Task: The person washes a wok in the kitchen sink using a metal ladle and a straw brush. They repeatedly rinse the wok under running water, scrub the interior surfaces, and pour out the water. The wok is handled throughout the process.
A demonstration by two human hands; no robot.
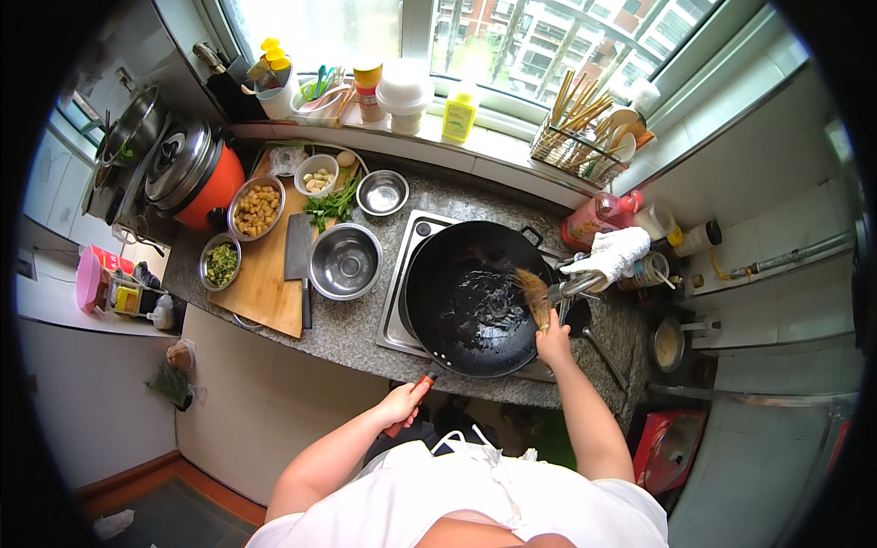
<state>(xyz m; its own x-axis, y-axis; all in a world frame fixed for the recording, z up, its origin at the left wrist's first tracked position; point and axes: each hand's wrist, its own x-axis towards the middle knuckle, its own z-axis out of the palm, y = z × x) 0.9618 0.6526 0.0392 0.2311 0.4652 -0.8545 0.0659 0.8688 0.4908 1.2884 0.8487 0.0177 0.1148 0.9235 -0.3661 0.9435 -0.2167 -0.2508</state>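
Note:
A large black wok [473, 308] stands over a steel gas stove [394, 322], with a little water glinting in its bottom. My left hand [403, 405] grips the wok's long reddish-brown handle [423, 387]. In my right hand [553, 340] is the bound end of a straw wok brush [531, 288]. Its bristles reach in over the wok's right side; whether they touch the metal I cannot tell. A metal tap [575, 284] with a white cloth [613, 253] tied on it points over the wok's right rim, close by the brush.
Left of the stove are a steel bowl [346, 262], a cleaver [298, 246] on a wooden cutting board [264, 288], and bowls of cubed food [256, 209] and chopped greens [221, 265]. A ladle [606, 356] lies to the right. Chopsticks stand in a rack [582, 147] on the sill.

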